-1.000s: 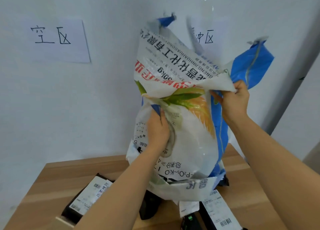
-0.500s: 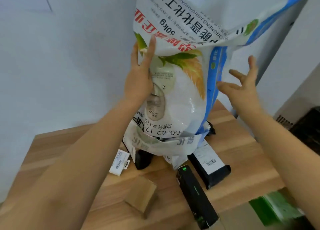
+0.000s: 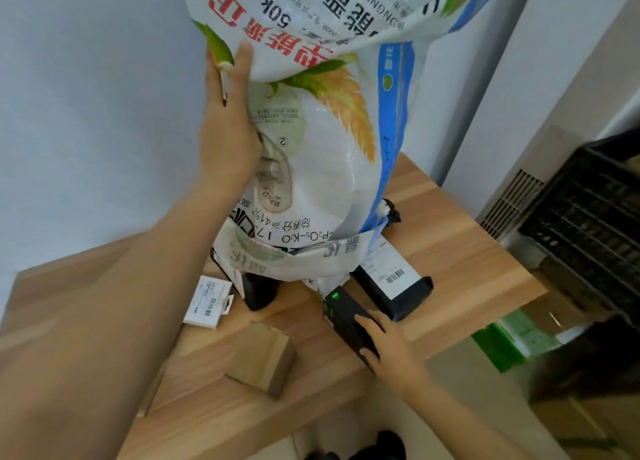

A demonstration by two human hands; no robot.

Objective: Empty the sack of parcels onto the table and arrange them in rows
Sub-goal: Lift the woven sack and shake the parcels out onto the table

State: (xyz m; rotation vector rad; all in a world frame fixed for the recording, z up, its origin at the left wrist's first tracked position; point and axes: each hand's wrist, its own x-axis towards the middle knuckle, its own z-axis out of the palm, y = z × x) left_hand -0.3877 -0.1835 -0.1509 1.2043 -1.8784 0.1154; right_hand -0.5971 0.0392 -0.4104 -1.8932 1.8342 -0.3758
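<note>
Sack (image 3: pixel 322 141): woven plastic, white with blue side stripe, red and black print, wheat-ear graphic. Held inverted, mouth down on the table (image 3: pixel 450 231), print upside down, upper part folded over toward the camera.

Parcels, positions from the sack mouth:
- Long black box with green mark (image 3: pixel 346 316) at 5 o'clock, lying flat, near the table's front edge.
- Black parcel with white barcode label (image 3: pixel 394 281) at 4 o'clock, flat.
- Small white carded pack (image 3: pixel 207 302) at 8 o'clock, flat.
- Brown cardboard box (image 3: pixel 263 359) at 6 o'clock, tilted.
- Black parcel (image 3: pixel 258 291), partly under the mouth.
</note>
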